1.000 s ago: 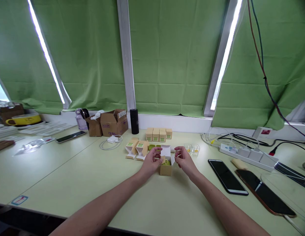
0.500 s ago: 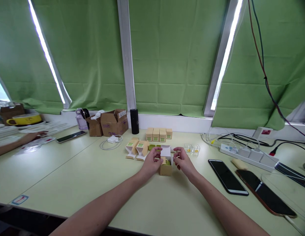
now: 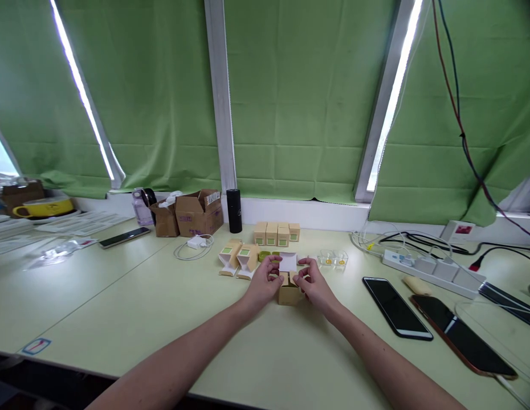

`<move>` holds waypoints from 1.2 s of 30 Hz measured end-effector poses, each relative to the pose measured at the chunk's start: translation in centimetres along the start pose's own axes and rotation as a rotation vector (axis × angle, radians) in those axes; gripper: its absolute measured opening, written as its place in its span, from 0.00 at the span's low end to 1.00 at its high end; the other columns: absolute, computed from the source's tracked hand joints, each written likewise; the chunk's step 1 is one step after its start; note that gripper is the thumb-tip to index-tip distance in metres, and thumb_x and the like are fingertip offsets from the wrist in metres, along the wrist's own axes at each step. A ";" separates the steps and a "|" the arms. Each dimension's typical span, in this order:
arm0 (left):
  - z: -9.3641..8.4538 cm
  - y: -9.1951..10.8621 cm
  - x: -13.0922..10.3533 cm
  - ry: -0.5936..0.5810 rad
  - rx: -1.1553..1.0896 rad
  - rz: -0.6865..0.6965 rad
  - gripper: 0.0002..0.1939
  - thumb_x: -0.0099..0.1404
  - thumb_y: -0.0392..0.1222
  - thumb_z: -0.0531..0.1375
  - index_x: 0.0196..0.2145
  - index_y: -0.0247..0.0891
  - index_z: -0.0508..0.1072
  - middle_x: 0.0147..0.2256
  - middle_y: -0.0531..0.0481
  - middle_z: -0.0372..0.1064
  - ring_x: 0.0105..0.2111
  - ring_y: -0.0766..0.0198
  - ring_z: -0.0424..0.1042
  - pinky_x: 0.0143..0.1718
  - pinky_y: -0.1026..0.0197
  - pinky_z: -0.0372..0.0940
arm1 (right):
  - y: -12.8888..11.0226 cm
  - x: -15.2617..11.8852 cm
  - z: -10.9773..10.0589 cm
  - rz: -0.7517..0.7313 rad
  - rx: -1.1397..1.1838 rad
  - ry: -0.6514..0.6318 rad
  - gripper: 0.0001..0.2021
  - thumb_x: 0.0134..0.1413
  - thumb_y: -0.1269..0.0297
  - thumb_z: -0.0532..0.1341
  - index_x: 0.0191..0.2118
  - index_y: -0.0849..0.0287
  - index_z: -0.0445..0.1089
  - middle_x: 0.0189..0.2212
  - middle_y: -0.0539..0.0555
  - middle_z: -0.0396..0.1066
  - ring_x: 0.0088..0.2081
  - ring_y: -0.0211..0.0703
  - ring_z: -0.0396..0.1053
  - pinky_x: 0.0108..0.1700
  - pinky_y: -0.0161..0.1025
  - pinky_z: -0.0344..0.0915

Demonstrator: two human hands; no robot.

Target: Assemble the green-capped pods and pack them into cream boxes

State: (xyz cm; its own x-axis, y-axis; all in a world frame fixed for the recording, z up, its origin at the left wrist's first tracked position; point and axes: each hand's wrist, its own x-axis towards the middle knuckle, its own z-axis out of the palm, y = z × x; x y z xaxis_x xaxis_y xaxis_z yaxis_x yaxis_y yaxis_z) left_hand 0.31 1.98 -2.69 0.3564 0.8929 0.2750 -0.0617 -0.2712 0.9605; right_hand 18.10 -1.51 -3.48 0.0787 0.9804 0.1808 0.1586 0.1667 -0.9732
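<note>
A small kraft cardboard box (image 3: 289, 295) stands on the table between my hands, its white-lined lid (image 3: 288, 262) raised at the back. My left hand (image 3: 265, 281) pinches the box's left side flap. At the right side flap, my right hand (image 3: 314, 286) has its thumb and fingers closed on the edge. Both flaps are folded inward and cover most of the inside. Green items (image 3: 264, 255) lie just behind my left hand. Two open kraft boxes (image 3: 248, 257) rest to the left.
Several closed kraft boxes (image 3: 271, 234) stand behind. Clear plastic cups (image 3: 334, 259) are at the right, then phones (image 3: 396, 307) and a power strip (image 3: 433, 272). Cartons (image 3: 199, 213), a black bottle (image 3: 233, 211) and a coiled white cable (image 3: 193, 248) are further left.
My right hand has moved left onto the box's right flap, which is now folded inward over the green contents. Another person's hand at the far left has left the view.
</note>
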 end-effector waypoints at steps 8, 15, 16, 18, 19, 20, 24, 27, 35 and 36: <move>0.1 0.1 -0.1 0.004 0.015 -0.004 0.26 0.54 0.39 0.66 0.50 0.39 0.64 0.42 0.45 0.72 0.44 0.57 0.72 0.43 0.58 0.65 | -0.1 -0.1 0.1 0.007 -0.017 -0.003 0.25 0.46 0.51 0.64 0.49 0.52 0.58 0.31 0.45 0.63 0.26 0.40 0.63 0.28 0.37 0.57; 0.2 0.3 -0.2 -0.002 0.025 0.003 0.25 0.56 0.39 0.65 0.50 0.40 0.63 0.43 0.45 0.73 0.44 0.58 0.72 0.45 0.57 0.64 | 0.0 0.0 0.2 0.023 0.006 0.003 0.25 0.44 0.52 0.64 0.48 0.52 0.59 0.31 0.44 0.63 0.25 0.39 0.63 0.27 0.36 0.56; 0.2 0.4 -0.2 -0.003 0.023 0.003 0.26 0.56 0.39 0.65 0.50 0.40 0.63 0.43 0.45 0.73 0.43 0.58 0.72 0.45 0.57 0.64 | 0.1 0.1 0.2 0.025 0.003 -0.001 0.25 0.44 0.51 0.64 0.48 0.51 0.59 0.31 0.44 0.63 0.25 0.38 0.62 0.27 0.36 0.56; 0.2 0.5 -0.3 -0.003 0.013 0.003 0.27 0.56 0.38 0.65 0.51 0.42 0.61 0.43 0.46 0.73 0.43 0.59 0.72 0.44 0.57 0.64 | 0.2 0.1 0.2 0.027 -0.005 -0.006 0.25 0.44 0.51 0.63 0.48 0.51 0.58 0.31 0.44 0.62 0.25 0.38 0.62 0.27 0.36 0.55; 0.3 0.6 -0.4 0.003 0.005 0.005 0.28 0.56 0.38 0.66 0.51 0.42 0.59 0.44 0.46 0.73 0.43 0.59 0.73 0.44 0.57 0.64 | 0.2 0.1 0.2 0.026 -0.008 -0.007 0.25 0.44 0.50 0.63 0.48 0.51 0.58 0.31 0.44 0.62 0.25 0.38 0.61 0.27 0.36 0.55; 0.3 0.6 -0.4 0.009 -0.002 0.008 0.29 0.56 0.38 0.66 0.52 0.43 0.59 0.44 0.46 0.73 0.43 0.59 0.73 0.44 0.57 0.64 | 0.2 0.1 0.2 0.027 -0.010 -0.011 0.25 0.44 0.50 0.63 0.48 0.51 0.58 0.31 0.44 0.62 0.25 0.38 0.61 0.27 0.36 0.55; 0.3 0.5 -0.4 0.011 0.015 0.031 0.27 0.57 0.37 0.65 0.52 0.43 0.61 0.43 0.47 0.73 0.44 0.58 0.73 0.44 0.57 0.65 | 0.2 0.1 0.2 0.026 -0.004 -0.010 0.25 0.44 0.50 0.63 0.47 0.51 0.58 0.31 0.44 0.62 0.25 0.38 0.61 0.26 0.35 0.54; 0.2 0.4 -0.4 0.020 0.077 0.070 0.18 0.58 0.37 0.64 0.46 0.40 0.67 0.42 0.46 0.73 0.45 0.57 0.72 0.46 0.57 0.65 | 0.0 0.1 0.2 0.022 0.000 -0.011 0.24 0.44 0.51 0.63 0.47 0.51 0.58 0.30 0.44 0.62 0.25 0.38 0.61 0.26 0.35 0.55; 0.1 0.8 -0.6 0.004 0.140 0.121 0.06 0.58 0.36 0.61 0.35 0.39 0.72 0.42 0.45 0.76 0.46 0.55 0.74 0.46 0.56 0.67 | -0.1 -0.1 0.0 -0.051 -0.059 0.021 0.21 0.46 0.56 0.63 0.48 0.53 0.63 0.32 0.46 0.64 0.27 0.40 0.63 0.31 0.38 0.61; 0.1 0.8 -0.6 0.005 0.143 0.121 0.06 0.58 0.36 0.61 0.35 0.39 0.72 0.42 0.45 0.76 0.46 0.55 0.74 0.46 0.56 0.67 | -0.2 -0.1 -0.1 -0.071 -0.077 0.025 0.20 0.47 0.57 0.63 0.46 0.53 0.64 0.31 0.46 0.64 0.28 0.40 0.63 0.32 0.39 0.61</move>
State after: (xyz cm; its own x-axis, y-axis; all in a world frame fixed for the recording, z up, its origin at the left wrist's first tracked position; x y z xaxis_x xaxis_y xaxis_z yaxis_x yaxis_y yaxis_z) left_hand 0.20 1.20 -2.08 0.3495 0.8523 0.3892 0.0292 -0.4251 0.9047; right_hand 18.19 -1.65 -3.25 0.0888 0.9632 0.2535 0.2397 0.2264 -0.9441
